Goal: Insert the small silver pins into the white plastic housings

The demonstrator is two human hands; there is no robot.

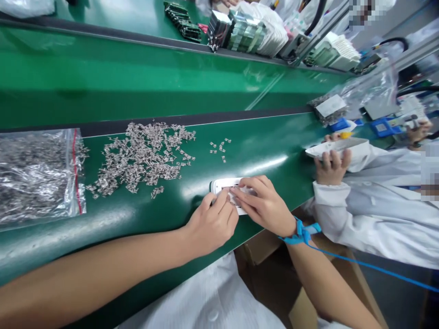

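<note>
**Two hands pinned on a white housing at the counter's near edge**

Nearest the camera, the bare left forearm runs in from the lower left, and the left hand (211, 222) ends with its fingers curled narrow, the tips pressed onto the white plastic housing (219, 185). The right hand (264, 203), a blue wrist strap (302, 233) tied at its wrist, lies flat over the other end of the same piece, fingers bunched and pointing toward the left fingertips. The housing lies flat on the green counter (171, 205), just inside its near edge; held down from both sides this way, it seems steadied so that the fingertips can work at one spot in its middle. Whether a small part sits pinched between the fingers cannot be told.

A few loose metal clips (219, 147) lie just beyond the housing, within easy reach. Farther left spreads the large heap of metal clips (144, 155), and beside it a clear plastic bag (37, 176) with a red seal line, holding more of them.

To the right, a co-worker's hand (332, 167) in a white sleeve grips a white tray (338, 147). Beyond the conveyor belt (137, 77), stacked parts (247, 32) line the far side. Nothing lies between the hands and the clips.
</note>
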